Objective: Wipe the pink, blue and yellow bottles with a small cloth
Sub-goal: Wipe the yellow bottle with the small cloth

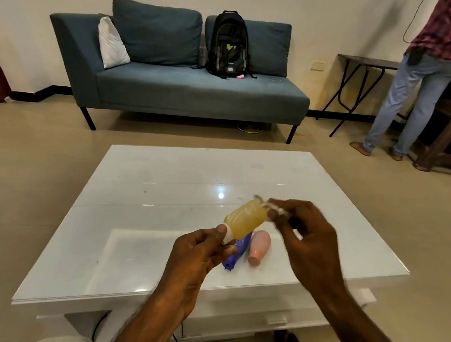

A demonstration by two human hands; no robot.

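we count three bottles, one cloth, two hands. left hand [196, 253] pinches the yellow bottle [247, 218] by its white cap end, above the table [165, 190]. right hand [305, 235] grips the small cloth [273, 207] at the bottle's other end; the cloth is blurred and mostly hidden by fingers. blue bottle [238, 255] and pink bottle [258, 247] lie between the hands, the blue one partly covered by the left fingers.

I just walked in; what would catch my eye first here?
Probably the action in front: the left hand holds a yellow bottle by its capped end above the white table, while the right hand pinches a small cloth at its other end. Beneath them a blue bottle and a pink bottle lie side by side on the table. Behind, a black backpack sits on a blue sofa.
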